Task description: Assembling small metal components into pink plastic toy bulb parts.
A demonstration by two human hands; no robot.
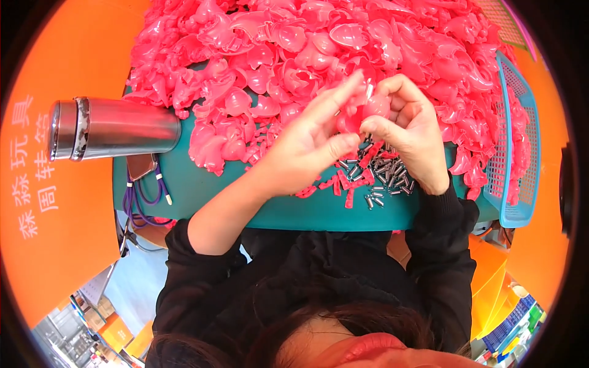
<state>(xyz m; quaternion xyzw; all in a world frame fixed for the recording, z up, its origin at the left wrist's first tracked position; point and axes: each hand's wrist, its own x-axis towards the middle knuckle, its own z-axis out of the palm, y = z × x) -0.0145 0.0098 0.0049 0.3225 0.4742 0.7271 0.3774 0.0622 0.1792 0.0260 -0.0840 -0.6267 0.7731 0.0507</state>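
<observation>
Above the near part of the table, my two hands meet around a glossy pinkish-red molded plastic shell [377, 106]. My right hand [412, 126] is closed on it, thumb in front and fingers curled behind. My left hand [310, 135] holds the shell's left side between its straightened fingers and its thumb. Part of the shell is hidden by the fingers. Just below the hands lie a scatter of small silvery metal cylinders [392, 173] and several small red plastic pieces [348, 186].
A large heap of similar red shells [288, 40] covers the far side of the green table [288, 214]. At left lies a steel tumbler [129, 129], with a phone [142, 165] and purple cord [136, 205] beside it. A blue basket [521, 208] holding red pieces stands at right.
</observation>
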